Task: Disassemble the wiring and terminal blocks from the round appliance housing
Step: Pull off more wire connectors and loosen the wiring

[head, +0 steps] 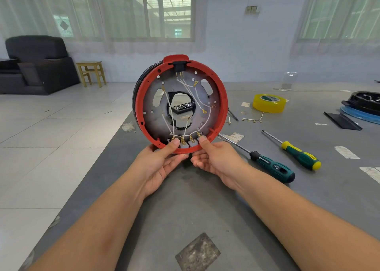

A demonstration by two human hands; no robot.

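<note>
The round red housing (223,98) stands upright on its edge above the grey table, its open inside facing me. White wires (192,87) with brass ring terminals run across its grey metal plate from a black socket (179,66) at the top. Grey terminal blocks (188,143) sit along the bottom rim. My left hand (158,163) grips the bottom rim, thumb inside on the left block. My right hand (216,161) grips the rim beside it, thumb on the right block.
On the table to the right lie a dark green screwdriver (271,165), a green-yellow screwdriver (298,154), a yellow tape roll (269,103), a loose wire piece (253,119) and black parts on a blue disc (364,106). The table's left edge (102,147) drops to tiled floor.
</note>
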